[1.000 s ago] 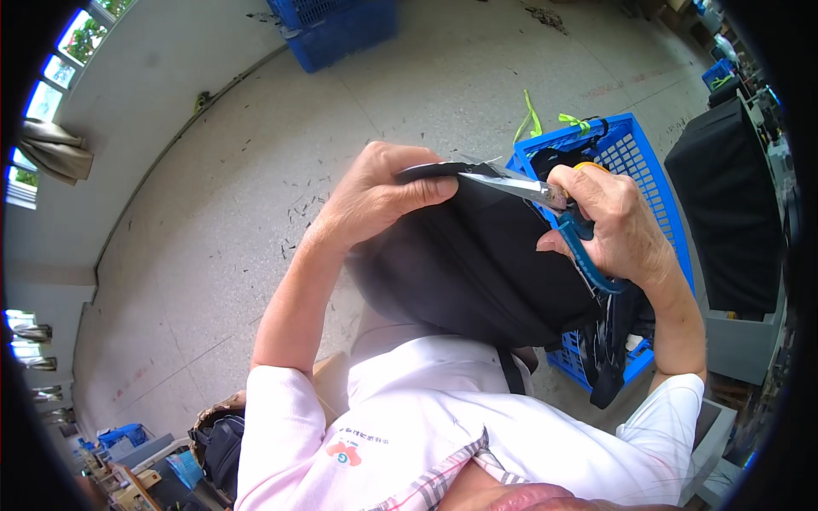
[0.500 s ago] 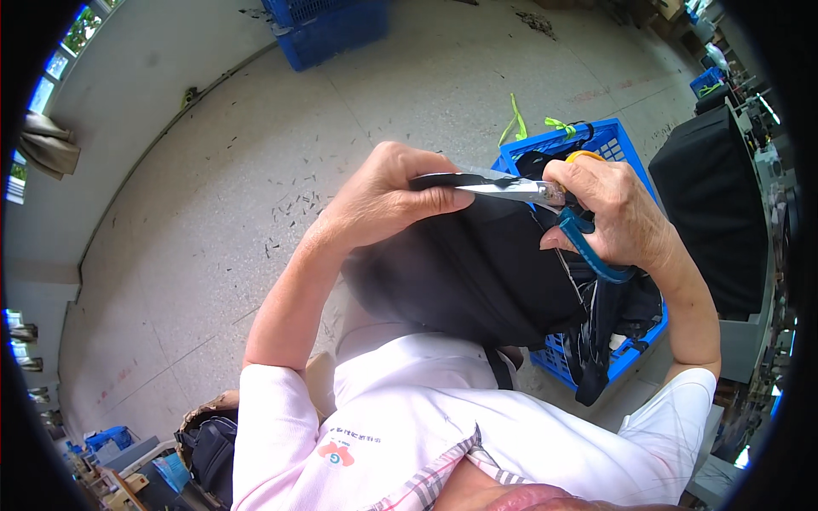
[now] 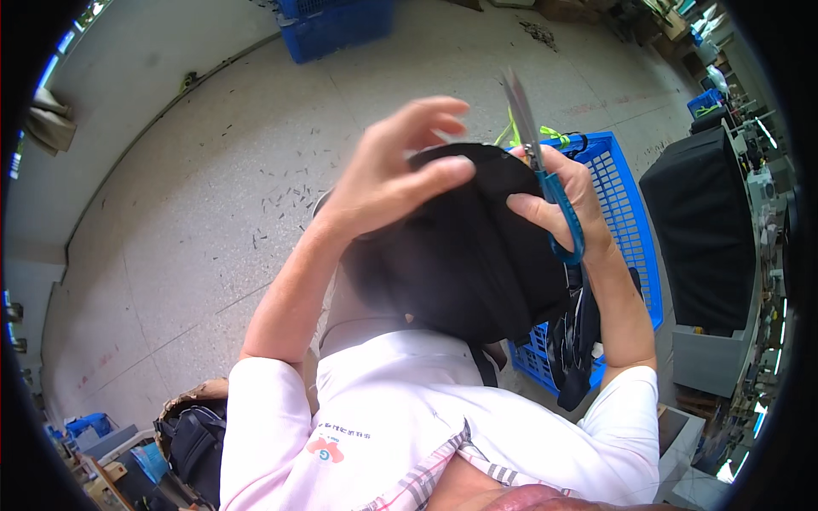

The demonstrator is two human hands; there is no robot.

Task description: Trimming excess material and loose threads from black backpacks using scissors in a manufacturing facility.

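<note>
Across my lap lies a bulky black fabric piece point(image 3: 460, 247) that looks like a bag; its far edge curves up between my hands. My left hand point(image 3: 396, 166) is at its upper left, slightly blurred, with fingers and thumb spread apart and nothing held. The thumb overlaps the black fabric; whether it touches cannot be made out. My right hand point(image 3: 567, 196) holds a pair of scissors point(image 3: 558, 209) with teal handles, the blades pointing away from me. That hand is also at the fabric's right edge, its thumb in front of the cloth.
A blue plastic crate point(image 3: 626, 213) with black pieces stands at my right, bright green strips point(image 3: 554, 136) by its far rim. Beyond it is a black-covered block point(image 3: 703, 230). Dark scraps point(image 3: 290, 194) litter the floor. A blue bin point(image 3: 336, 34) stands far off; a box of black items point(image 3: 198, 439) sits lower left.
The scissors have swung from lying across the fabric edge to pointing away. My left hand has let go of the edge and spread its fingers. My right hand has moved left.
</note>
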